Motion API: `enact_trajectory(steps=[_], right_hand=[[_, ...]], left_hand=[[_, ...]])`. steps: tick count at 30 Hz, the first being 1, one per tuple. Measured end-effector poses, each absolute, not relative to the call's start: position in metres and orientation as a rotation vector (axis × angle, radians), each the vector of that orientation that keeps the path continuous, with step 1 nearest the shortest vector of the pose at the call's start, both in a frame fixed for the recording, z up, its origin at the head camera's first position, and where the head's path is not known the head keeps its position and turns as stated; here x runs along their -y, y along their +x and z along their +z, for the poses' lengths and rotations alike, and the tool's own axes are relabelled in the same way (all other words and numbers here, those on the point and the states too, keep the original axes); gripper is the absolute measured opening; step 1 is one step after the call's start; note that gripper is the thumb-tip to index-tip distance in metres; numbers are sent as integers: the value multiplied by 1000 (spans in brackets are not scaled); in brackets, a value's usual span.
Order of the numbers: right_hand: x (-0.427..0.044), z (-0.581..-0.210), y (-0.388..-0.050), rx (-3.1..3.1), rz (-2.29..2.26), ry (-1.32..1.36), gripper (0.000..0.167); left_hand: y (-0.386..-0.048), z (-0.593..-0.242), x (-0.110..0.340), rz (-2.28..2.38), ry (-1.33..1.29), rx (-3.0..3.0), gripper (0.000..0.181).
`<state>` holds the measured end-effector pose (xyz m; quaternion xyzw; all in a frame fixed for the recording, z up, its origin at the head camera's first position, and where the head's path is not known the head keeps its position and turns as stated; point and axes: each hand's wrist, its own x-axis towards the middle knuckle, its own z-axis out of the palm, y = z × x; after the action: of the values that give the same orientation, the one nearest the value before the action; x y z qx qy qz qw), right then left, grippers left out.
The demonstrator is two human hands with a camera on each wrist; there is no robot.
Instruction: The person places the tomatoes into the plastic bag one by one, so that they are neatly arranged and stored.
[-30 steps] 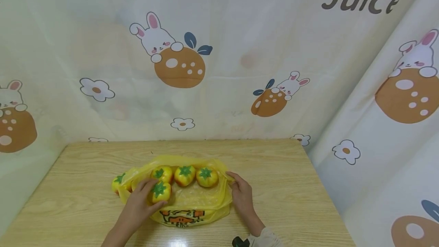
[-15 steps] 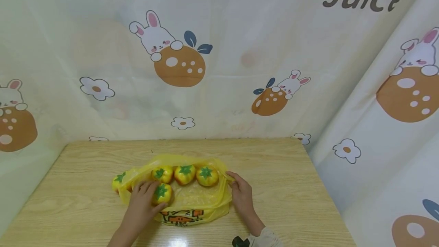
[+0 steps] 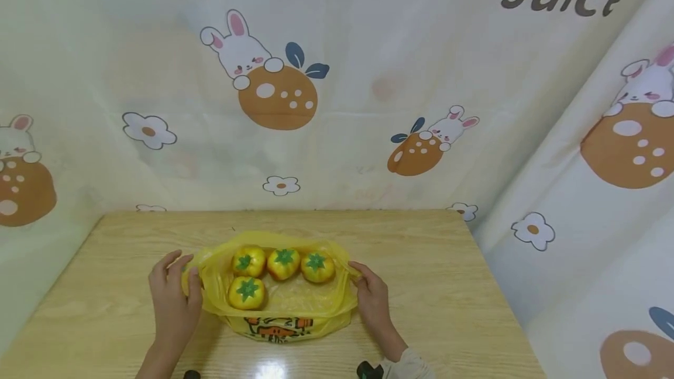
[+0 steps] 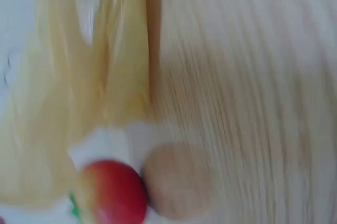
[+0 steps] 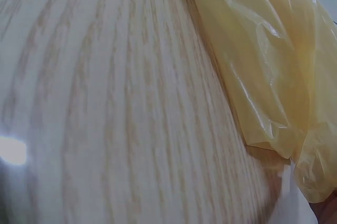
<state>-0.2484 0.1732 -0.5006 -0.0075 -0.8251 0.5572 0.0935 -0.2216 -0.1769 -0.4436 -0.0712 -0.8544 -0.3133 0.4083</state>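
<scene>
A yellow plastic bag [image 3: 286, 309] with orange and black print lies wide open on the table. Inside sit several yellow-red tomatoes [image 3: 247, 293] with green star-shaped tops, one at the front and the others in a row behind. My right hand [image 3: 374, 303] pinches the bag's right edge. My left hand [image 3: 174, 303] is at the bag's left end, fingers and thumb curved about another tomato [image 4: 113, 192], mostly hidden by the hand in the head view. Blur in the left wrist view hides how firmly the fingers meet it; one rounded fingertip [image 4: 176, 179] is right beside it.
The wooden table [image 3: 432, 285] extends around the bag on all sides. A curtain [image 3: 337, 151] printed with rabbits, oranges and flowers hangs along the back and both sides. In the right wrist view, the bag's crumpled side [image 5: 253, 66] rests against the tabletop.
My left hand has left the front tomato inside the bag and moved left to the tomato at the bag's left end. The right hand keeps its pinch on the bag, nearly still.
</scene>
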Motion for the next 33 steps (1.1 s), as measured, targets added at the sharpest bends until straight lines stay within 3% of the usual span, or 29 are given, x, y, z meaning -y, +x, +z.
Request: enact_trajectory(steps=[8, 26, 33], right_hand=[[-173, -502, -246, 2433, 1659, -42, 41], [-172, -500, -249, 2453, 1622, -24, 36], [-171, -500, -247, 2445, 1632, -22, 35]], left_hand=[[-232, -452, 210, -984, 53, 2225, 26], [-233, -474, 220, -1148, 335, 2551, 64], [-244, -474, 227, -1089, 282, 2633, 60]])
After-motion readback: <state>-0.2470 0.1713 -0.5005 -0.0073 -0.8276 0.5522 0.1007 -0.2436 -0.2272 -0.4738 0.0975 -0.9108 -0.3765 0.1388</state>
